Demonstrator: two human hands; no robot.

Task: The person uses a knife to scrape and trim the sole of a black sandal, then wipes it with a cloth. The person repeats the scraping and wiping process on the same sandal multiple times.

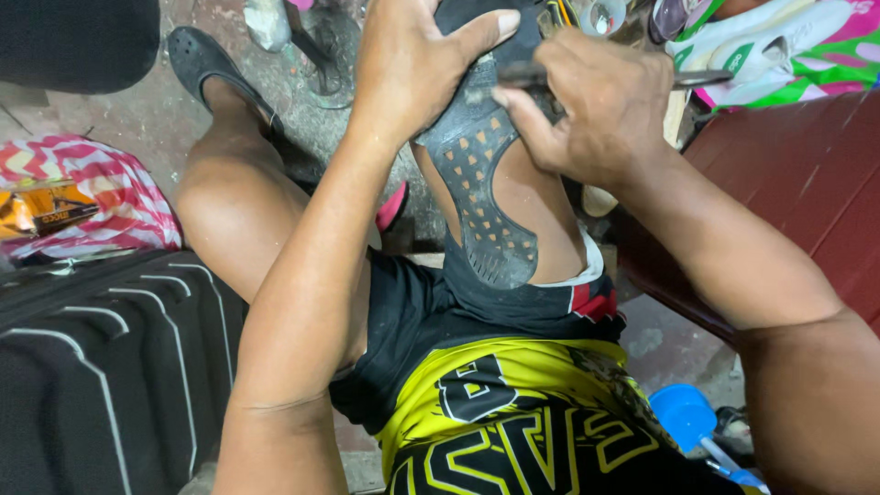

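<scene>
The shoe (486, 183) lies sole-up along the person's right thigh, heel end toward the waist at six o'clock, toe end pointing away to twelve. Its dark grey rubber sole is narrow at the waist and wider at the forefoot, studded with rows of small tan triangular lugs. The toe part is hidden under the hands. Across the forefoot, running from nine to three o'clock, sits a slim dark metal tool (697, 78), its end sticking out past the right side
</scene>
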